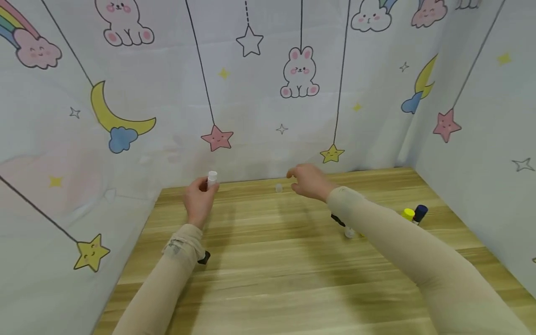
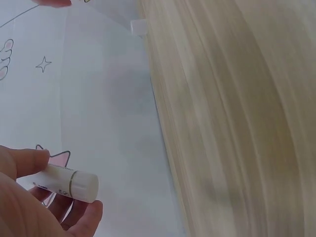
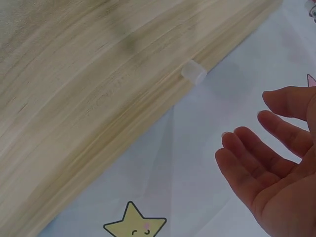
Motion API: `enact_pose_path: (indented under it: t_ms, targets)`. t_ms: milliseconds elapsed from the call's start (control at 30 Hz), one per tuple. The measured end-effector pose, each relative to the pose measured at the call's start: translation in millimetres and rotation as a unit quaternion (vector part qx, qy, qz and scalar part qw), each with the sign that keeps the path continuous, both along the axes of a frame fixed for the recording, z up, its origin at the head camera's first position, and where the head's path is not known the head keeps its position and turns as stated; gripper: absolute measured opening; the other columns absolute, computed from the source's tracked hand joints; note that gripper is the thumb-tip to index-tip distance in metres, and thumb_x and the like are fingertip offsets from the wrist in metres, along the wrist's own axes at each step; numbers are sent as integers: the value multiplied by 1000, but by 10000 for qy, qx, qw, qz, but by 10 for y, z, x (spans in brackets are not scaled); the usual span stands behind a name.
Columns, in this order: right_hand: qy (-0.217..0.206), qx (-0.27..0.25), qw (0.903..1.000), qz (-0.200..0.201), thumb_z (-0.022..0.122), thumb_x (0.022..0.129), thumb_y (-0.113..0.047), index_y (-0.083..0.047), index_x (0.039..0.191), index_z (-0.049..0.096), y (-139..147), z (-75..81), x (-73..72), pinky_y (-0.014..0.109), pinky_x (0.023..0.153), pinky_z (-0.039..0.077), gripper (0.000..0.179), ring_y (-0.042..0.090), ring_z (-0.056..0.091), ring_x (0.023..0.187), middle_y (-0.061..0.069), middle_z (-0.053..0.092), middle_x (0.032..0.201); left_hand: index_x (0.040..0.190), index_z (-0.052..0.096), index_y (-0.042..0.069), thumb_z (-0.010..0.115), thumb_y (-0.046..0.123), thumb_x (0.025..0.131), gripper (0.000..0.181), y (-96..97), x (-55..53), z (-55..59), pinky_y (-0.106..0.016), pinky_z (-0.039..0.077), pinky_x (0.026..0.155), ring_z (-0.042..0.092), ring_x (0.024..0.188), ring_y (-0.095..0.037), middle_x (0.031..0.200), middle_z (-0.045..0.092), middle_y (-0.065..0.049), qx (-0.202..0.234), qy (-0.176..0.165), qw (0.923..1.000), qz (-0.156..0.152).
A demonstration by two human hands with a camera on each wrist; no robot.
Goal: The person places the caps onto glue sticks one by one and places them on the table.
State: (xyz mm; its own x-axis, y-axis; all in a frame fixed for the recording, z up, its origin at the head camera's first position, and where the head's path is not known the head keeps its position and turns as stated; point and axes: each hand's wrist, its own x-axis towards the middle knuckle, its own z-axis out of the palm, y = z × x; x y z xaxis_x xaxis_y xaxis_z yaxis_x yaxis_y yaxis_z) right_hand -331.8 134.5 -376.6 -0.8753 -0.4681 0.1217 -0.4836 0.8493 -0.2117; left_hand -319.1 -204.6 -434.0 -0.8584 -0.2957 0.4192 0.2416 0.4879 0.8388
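Note:
In the head view my left hand (image 1: pixel 199 200) grips a small white tube (image 1: pixel 212 177), held upright near the table's back edge. In the left wrist view the white tube (image 2: pixel 64 181) has a thin gold line near its rounded end, with the thumb on one side and fingers round the other. A small translucent cap (image 1: pixel 278 188) stands by the table's back edge, between the hands. Just to its right my right hand (image 1: pixel 311 180) hovers, apart from it. In the right wrist view this hand (image 3: pixel 276 158) holds nothing, its fingers loosely bent.
On the right of the wooden table (image 1: pixel 259 279) stand a yellow-capped container (image 1: pixel 408 214) and a dark-blue-capped one (image 1: pixel 420 212). A small clear piece (image 1: pixel 349 232) and a black object (image 1: pixel 337 219) lie partly behind the right forearm. A printed curtain (image 1: pixel 259 107) borders the table's back.

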Motion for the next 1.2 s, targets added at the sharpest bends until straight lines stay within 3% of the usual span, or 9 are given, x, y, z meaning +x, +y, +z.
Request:
enact_pose_path:
  t_ms: [233,433,733,867,1200]
  targets:
    - [-273,48,9996,4,65,93,-9,-6,130,66,-170,-125,-208,45,96,50,37,30,61,116,13,66,127,111,74,8,80,20,86,28,115,164,104,-44,55,74,66,87,-25,97,72,-11,-250,217,9990,-290]
    - [-609,44,9981,87,62,94,-9,-7,134,63,-367,-205,-391,45,104,45,40,31,54,127,11,61,135,109,75,10,80,18,87,24,161,269,138,-43,55,73,66,87,-23,98,72,-7,-575,395,9973,-250]
    - [-704,-316,9970,-53,65,94,-7,1,131,64,-458,-561,-633,47,106,43,38,35,50,130,16,59,135,109,76,8,82,14,85,25,320,393,168,-46,56,75,68,88,-25,100,72,-8,-1027,816,9897,-582]
    - [-650,-332,9973,-128,66,95,-9,1,130,64,-464,-662,-699,47,105,43,37,35,51,128,17,59,133,108,77,11,83,12,84,25,349,420,174,-44,56,74,68,87,-23,99,73,-6,-1162,847,9880,-565]
    - [-692,-282,9971,-158,66,95,-2,3,123,68,-603,-712,-722,45,98,50,29,35,59,119,17,65,125,107,76,12,82,14,85,23,298,522,216,-40,56,71,66,84,-17,98,73,-2,-1302,823,9865,-551]
